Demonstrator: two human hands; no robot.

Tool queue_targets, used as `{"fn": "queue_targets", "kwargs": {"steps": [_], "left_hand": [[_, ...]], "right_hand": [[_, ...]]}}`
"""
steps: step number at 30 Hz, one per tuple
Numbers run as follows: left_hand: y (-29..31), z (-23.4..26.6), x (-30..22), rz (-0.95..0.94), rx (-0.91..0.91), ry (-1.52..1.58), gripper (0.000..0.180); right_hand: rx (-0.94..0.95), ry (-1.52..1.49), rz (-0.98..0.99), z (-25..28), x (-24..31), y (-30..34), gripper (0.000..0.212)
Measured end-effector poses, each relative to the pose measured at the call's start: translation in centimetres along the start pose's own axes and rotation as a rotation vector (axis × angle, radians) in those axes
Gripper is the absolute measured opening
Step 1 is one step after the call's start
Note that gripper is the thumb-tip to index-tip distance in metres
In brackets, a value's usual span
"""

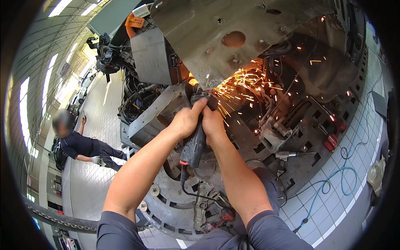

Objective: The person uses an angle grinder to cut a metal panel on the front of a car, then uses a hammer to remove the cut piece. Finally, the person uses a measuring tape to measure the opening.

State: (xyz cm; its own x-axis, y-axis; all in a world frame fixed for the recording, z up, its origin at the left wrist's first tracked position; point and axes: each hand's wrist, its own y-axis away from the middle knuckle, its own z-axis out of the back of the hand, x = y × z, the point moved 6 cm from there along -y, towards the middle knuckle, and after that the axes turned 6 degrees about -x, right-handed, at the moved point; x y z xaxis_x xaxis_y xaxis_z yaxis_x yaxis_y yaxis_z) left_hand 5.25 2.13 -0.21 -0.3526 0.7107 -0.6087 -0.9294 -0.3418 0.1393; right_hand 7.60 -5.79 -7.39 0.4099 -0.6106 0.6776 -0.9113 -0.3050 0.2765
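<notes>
An angle grinder (194, 144) with a dark body is in both my hands, its head up against the lower edge of a bare metal panel (189, 29). My left hand (184, 121) wraps the grinder's body from the left, thumb lying along the top. On the other side my right hand (213, 125) grips it close to the head. Orange sparks (243, 85) spray to the right from the contact point. The disc is mostly hidden by the tool head and glare. A grey metal beam (154, 110) lies just left of my left hand.
A person (89, 146) stands at the left, one hand gloved. Red tools (330, 142) lie on the slotted metal platform (308, 160). Close to me are a metal casting (202, 208) and the grinder's cord (183, 177). A blue hose (321, 187) trails across the tiles.
</notes>
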Motion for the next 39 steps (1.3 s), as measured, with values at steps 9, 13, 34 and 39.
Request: {"fn": "queue_targets", "kwargs": {"steps": [9,13,34,39], "left_hand": [[-0.1,0.6,0.3,-0.045,-0.008,-0.054,0.082],[0.7,0.1,1.1,-0.056,-0.032,-0.025,0.084],[2.0,1.0,0.4,-0.073,-0.05,-0.114,0.082],[1.2,0.7,0.6,-0.02,-0.056,-0.213,0.083]], "right_hand": [[-0.009,0.015,0.061,-0.5,0.7,0.9,0.044],[-0.051,0.073,-0.002,-0.2,0.2,2.0,0.046],[0.011,-0.064,-0.008,-0.5,-2.3,1.0,0.047],[0.009,-0.109,-0.049,-0.1,-2.3,0.6,0.048]]}}
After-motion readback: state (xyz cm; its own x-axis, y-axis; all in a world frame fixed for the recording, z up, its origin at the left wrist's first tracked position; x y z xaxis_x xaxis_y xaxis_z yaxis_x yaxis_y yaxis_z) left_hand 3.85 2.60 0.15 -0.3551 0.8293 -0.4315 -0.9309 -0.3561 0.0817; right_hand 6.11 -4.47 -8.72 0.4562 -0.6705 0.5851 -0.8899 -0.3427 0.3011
